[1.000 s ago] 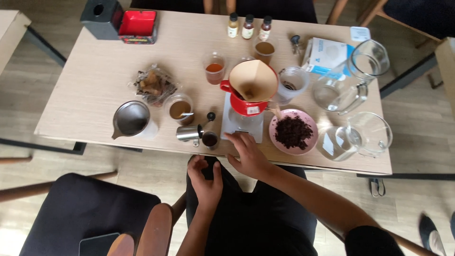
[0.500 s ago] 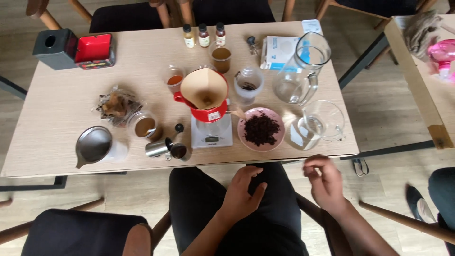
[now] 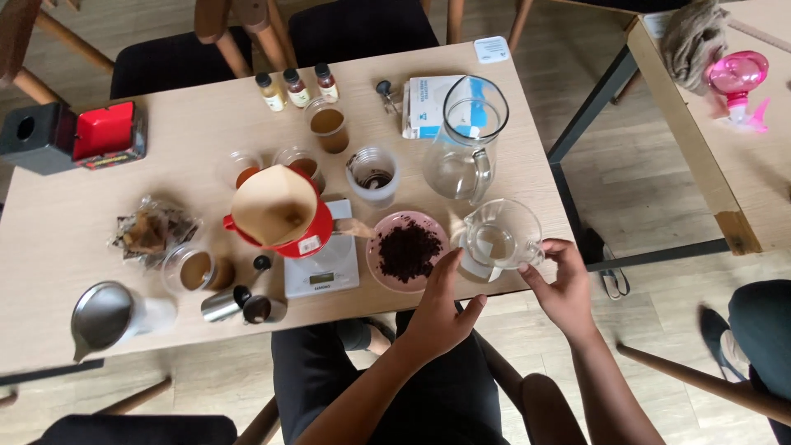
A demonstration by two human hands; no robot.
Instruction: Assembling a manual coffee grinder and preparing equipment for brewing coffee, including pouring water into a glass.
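Right hand [image 3: 564,292] at the handle side of a small clear glass server [image 3: 498,239], fingers [image 3: 554,247] curled around the handle, thumb underneath near the surface [image 3: 99,206] edge; clamped on the handle as far as can be seen. Left hand [image 3: 441,317] open, fingers [image 3: 449,272] spread apart and pointing up toward the near side of the server, fingertips just touching or just short of its wall; cannot tell which. Just left of the left fingertips, a pink dish of dark coffee grounds [image 3: 408,250]. Farther left of the fingers, a white digital scale [image 3: 323,268] carrying a red dripper with a brown paper filter [image 3: 276,210]. Beyond the fingers, away from the body, a tall clear glass pitcher [image 3: 465,152], a plastic cup [image 3: 372,175] and a blue-and-white box [image 3: 435,105]. Far to the left of both hands, a steel jug [image 3: 103,317], a small metal grinder part [image 3: 239,303] and a red and black box [image 3: 74,136].
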